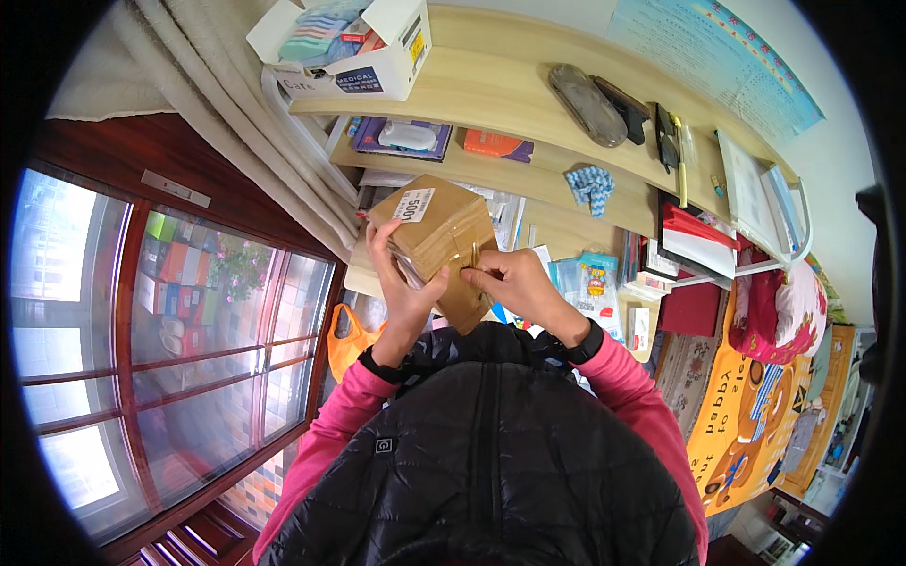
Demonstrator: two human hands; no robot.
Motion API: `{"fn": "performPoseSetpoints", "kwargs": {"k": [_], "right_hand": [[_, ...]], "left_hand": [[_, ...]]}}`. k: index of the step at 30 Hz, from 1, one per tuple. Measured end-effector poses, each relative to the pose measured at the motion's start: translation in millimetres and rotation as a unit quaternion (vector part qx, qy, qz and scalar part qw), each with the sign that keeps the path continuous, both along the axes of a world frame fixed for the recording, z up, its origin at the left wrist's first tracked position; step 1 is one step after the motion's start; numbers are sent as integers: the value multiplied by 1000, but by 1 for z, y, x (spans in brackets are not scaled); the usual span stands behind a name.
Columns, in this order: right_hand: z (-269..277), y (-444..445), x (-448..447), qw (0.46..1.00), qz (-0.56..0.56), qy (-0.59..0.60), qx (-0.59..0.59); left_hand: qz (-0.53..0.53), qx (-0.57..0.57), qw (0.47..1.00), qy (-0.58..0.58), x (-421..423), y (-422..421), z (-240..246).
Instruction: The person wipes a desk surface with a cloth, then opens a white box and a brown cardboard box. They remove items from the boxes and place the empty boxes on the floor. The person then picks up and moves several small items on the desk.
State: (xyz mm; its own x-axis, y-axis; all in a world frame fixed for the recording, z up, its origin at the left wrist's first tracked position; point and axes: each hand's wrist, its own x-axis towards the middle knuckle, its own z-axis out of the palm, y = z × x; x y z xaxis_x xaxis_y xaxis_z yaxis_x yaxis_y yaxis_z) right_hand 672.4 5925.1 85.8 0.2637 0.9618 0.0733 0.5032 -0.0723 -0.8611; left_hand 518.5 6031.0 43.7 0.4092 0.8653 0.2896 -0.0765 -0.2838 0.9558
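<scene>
A brown cardboard box [451, 218] sealed with shiny tape is held up tilted in front of my chest, above the desk. On its upper face is a white label [413, 206] with print. My left hand [407, 293] grips the box from its left and lower side, thumb on the near face. The thumb and index finger of my right hand [524, 283] are pinched together on the clear packing tape [470, 259] along the near right side. What lies between those fingertips is mostly hidden. Both wrists wear black bands.
Behind the box rise wooden shelves [488, 78] with a mask box [354, 56], a glasses case [587, 105] and a blue-white cloth [590, 189]. An orange bag [348, 343] hangs at left beside glazed red-framed doors [127, 283]. Packaged items [591, 283] lie on the desk at right.
</scene>
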Motion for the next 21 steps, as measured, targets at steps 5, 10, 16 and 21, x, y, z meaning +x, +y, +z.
{"fn": "performPoseSetpoints", "kwargs": {"k": [5, 10, 16, 21], "right_hand": [[-4, -10, -10, 967, 28, -167, 192], [1, -9, -1, 983, -33, -113, 140], [23, -1, 17, 993, -38, -49, 102], [33, 3, 10, 980, 9, -122, 155]], "left_hand": [[-31, 11, 999, -9, -3, -6, -2], [10, 116, 993, -4, 3, -1, 0], [19, 210, 977, 15, 10, 5, 8], [-12, 147, 989, 6, 13, 1, 9]]}}
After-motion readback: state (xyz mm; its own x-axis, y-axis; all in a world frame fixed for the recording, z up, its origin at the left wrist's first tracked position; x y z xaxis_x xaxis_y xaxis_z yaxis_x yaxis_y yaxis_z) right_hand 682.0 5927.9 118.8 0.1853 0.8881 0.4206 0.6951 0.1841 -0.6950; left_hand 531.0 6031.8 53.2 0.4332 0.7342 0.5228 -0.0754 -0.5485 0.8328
